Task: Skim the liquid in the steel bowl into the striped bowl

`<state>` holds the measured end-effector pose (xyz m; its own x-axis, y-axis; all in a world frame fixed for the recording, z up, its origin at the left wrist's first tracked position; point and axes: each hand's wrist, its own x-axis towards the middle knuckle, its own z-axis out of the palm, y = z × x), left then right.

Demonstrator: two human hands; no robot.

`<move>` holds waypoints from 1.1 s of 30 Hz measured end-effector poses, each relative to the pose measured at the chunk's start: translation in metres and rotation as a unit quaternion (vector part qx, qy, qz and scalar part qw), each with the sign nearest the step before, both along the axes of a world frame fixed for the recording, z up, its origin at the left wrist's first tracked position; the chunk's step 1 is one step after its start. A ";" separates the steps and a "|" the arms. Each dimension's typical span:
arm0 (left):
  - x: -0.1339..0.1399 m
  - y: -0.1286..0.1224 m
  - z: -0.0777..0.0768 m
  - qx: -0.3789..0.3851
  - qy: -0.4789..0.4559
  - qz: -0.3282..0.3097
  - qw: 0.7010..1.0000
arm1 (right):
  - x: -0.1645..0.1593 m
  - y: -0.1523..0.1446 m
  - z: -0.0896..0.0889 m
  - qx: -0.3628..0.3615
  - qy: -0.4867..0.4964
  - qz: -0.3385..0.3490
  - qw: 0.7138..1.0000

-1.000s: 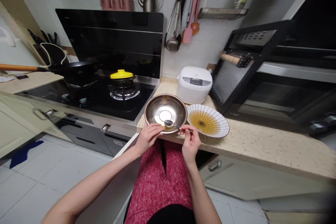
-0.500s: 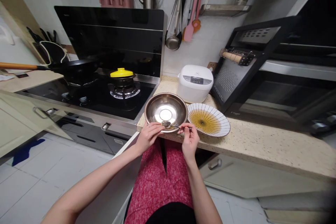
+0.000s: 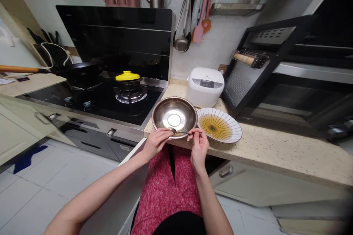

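Note:
My right hand (image 3: 199,143) pinches the thin handle of a metal spoon (image 3: 182,132) between thumb and fingers. The spoon lies level across the near rim of a wide stainless steel bowl (image 3: 187,117), its head pointing left. At that head sit the fingertips of my left hand (image 3: 157,141), pressed together over the near-left rim. Whatever these fingers grip is hidden. The bowl's shiny bottom shows, with no contents that I can make out. Touching or nearly touching the bowl on its right is a striped plate (image 3: 234,128) with a yellow centre.
A white rice cooker (image 3: 205,95) stands behind the bowl and plate. On the stove at left are a yellow-lidded pot (image 3: 127,76) and a dark wok (image 3: 79,71), its wooden handle reaching left. An oven (image 3: 298,102) borders the counter at right. Utensils, including a ladle (image 3: 181,43), hang above.
The spoon's head has turned and slid slightly left, against the fingers of my left hand. Both hands stay almost in place.

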<state>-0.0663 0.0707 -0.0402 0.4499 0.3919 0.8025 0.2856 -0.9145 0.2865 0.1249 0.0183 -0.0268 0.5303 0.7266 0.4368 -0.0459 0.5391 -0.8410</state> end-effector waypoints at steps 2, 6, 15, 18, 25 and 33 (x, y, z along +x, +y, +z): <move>0.000 0.000 0.000 -0.001 0.001 0.000 1.000 | -0.001 0.000 -0.001 0.000 0.015 -0.002 1.000; 0.000 0.000 0.000 0.001 -0.001 -0.004 1.000 | -0.002 -0.002 0.001 0.007 0.026 -0.017 0.999; 0.000 -0.001 0.000 0.002 0.005 0.005 1.000 | 0.002 -0.006 0.006 0.027 0.020 -0.056 0.998; -0.001 -0.001 0.000 0.005 0.004 0.005 1.000 | 0.002 -0.008 0.009 0.035 0.020 -0.060 0.997; 0.000 0.001 -0.002 0.007 -0.002 0.003 1.000 | 0.004 -0.013 0.015 0.038 0.017 -0.069 0.997; 0.000 0.000 0.000 0.002 -0.002 0.003 1.000 | 0.006 -0.016 0.019 0.032 0.015 -0.084 0.996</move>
